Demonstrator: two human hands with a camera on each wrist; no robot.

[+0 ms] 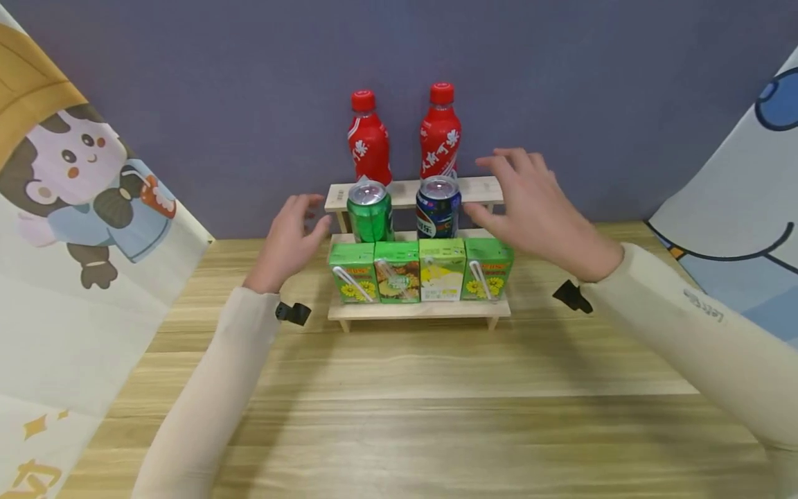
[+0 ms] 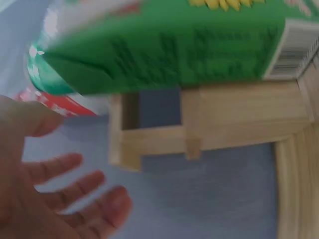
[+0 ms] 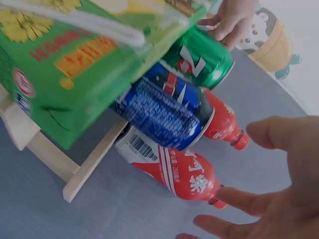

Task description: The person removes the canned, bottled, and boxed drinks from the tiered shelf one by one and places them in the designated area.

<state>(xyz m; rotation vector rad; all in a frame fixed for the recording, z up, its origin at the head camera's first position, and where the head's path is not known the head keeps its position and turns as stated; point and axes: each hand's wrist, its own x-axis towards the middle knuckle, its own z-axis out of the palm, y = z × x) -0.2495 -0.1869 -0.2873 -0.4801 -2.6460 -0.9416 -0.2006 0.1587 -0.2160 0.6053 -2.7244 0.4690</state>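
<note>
In the head view my left hand (image 1: 288, 241) hovers at the left side of a small stepped wooden shelf (image 1: 411, 312), fingers loosely bent and holding nothing. My right hand (image 1: 531, 208) is spread beside the shelf's right end, close to the blue soda can (image 1: 438, 208); between its fingers there is nothing. On the middle step a green soda can (image 1: 370, 211) stands left of the blue one. Two red cola bottles, one left (image 1: 370, 142) and one right (image 1: 440, 135), stand upright on the top step. A row of juice boxes (image 1: 397, 274) with straws fills the lowest step.
The shelf stands on a wood-grain table (image 1: 399, 416) against a grey-blue back panel (image 1: 262, 104). Cartoon-printed white panels rise on the left (image 1: 56, 277) and right (image 1: 717, 208). Black straps show at both sleeves.
</note>
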